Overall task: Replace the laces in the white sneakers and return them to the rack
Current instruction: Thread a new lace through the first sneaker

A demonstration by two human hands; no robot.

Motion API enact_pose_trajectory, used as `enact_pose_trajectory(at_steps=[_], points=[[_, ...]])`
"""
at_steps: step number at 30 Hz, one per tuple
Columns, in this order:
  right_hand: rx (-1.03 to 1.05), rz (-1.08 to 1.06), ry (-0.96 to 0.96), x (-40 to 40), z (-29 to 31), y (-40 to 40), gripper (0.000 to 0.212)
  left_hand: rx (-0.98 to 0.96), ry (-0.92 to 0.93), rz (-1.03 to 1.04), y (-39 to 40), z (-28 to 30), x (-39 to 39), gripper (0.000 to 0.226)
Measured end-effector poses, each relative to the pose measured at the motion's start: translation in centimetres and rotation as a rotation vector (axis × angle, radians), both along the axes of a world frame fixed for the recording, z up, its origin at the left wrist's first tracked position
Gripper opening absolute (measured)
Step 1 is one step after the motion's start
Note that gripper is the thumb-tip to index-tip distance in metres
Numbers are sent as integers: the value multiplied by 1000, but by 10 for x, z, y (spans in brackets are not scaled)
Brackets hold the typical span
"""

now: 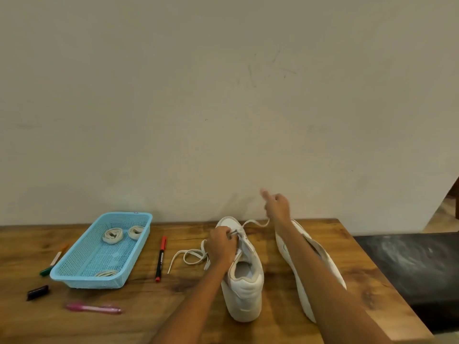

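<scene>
A: Head view. What do you make of it?

B: The near sneaker (pixel 244 274) stands upright on the wooden surface (pixel 139 321), heel toward us. The left hand (pixel 221 247) grips it over the eyelets, fingers curled. The right hand (pixel 277 207), at one o'clock from the shoe, is raised with its fingers pinching one end of the lace (pixel 255 222).

A: The other end?

B: Lying in loose loops (pixel 192 255) at nine o'clock from the shoe, just beside the left hand.

A: And the second sneaker (pixel 320 264)?

B: At three o'clock, largely hidden under the right forearm; I cannot tell whether it is laced.

A: The risks?

B: Pull too hard and the shoe may tip, or the loose loops may snag. The blue basket (pixel 74 276) at nine o'clock holds coiled laces (pixel 113 235), so old and new could get mixed. The red marker (pixel 161 259) lies near the loops and could be dragged along.
</scene>
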State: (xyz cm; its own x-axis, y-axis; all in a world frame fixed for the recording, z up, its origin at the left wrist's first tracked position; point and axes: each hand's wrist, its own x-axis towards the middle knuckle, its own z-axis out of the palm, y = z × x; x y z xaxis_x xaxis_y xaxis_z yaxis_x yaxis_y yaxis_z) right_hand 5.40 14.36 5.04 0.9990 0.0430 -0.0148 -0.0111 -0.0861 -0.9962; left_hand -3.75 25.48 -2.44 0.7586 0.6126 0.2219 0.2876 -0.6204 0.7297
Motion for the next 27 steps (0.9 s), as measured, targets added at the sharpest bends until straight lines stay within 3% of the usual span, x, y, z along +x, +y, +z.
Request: enact_pose_trajectory(at_steps=[3,5,7,9,11,12,14,16,18,20,23,27], points=[[-911,437,-126,-10,-38,21,43,-4,3,-2,0,0,1,16],[-1118,460,-157,-16,-45,28,43,-6,1,-4,1,-2,2,17],[-1048,463,-191,-19,-40,28,34,-9,-8,-6,1,-1,1,18],[-634,348,-108,-19,-31,21,35,-9,-9,-6,1,0,0,17],[-46,-65,51,-14,-17,7,37,-18,-9,-22,0,2,-2,16],[134,-320,35,-10,-9,-1,36,-24,-15,-33,0,3,-3,12],[223,-605,-78,-2,7,-14,29,-33,-25,-48,0,3,-3,15],[45,-509,-165,3,14,-18,25,-32,-28,-50,1,1,-2,18],[-457,-156,-245,3,7,-13,31,-33,-24,-46,2,0,-1,17],[-807,244,-283,0,-9,-3,28,-33,-20,-42,2,1,-1,12],[-1036,521,-247,-14,-37,18,28,-34,-9,-27,2,0,0,16],[-943,407,-223,-16,-50,19,27,-17,10,-22,2,0,-1,14]])
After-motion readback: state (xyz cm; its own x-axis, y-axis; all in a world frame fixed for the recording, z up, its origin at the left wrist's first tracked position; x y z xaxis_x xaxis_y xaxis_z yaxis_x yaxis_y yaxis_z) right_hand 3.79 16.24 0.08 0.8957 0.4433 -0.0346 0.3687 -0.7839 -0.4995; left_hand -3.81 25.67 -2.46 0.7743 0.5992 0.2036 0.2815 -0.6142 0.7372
